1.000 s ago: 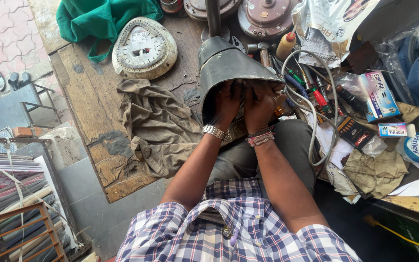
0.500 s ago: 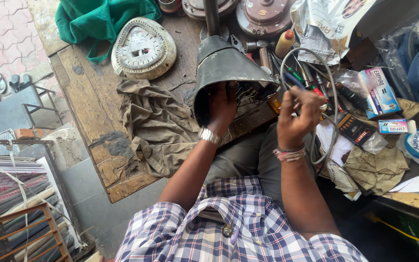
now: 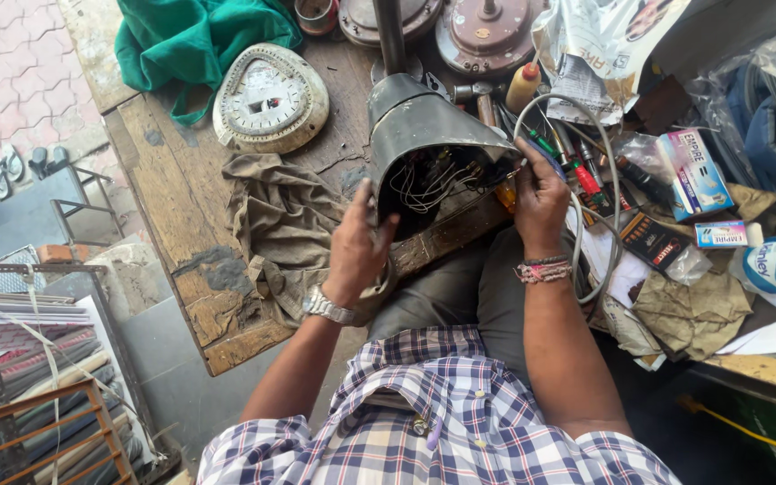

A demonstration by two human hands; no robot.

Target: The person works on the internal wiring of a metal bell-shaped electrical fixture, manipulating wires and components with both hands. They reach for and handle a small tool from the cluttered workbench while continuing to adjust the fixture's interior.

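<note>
Left hand (image 3: 358, 247) clamps the grey housing's (image 3: 424, 126) rim; right hand (image 3: 541, 193) pinches at its wiring (image 3: 428, 184). Mid-inspection, I judge; steady fingers needed next.

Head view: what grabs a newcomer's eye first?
The dark metal cone housing lying open-end toward the person at centre, pale wires tangled inside. The left hand grips its lower rim and the right hand its right edge. Left of it, a crumpled brown rag and a cream heart-shaped dial scale sit on the worn wooden bench.
</note>
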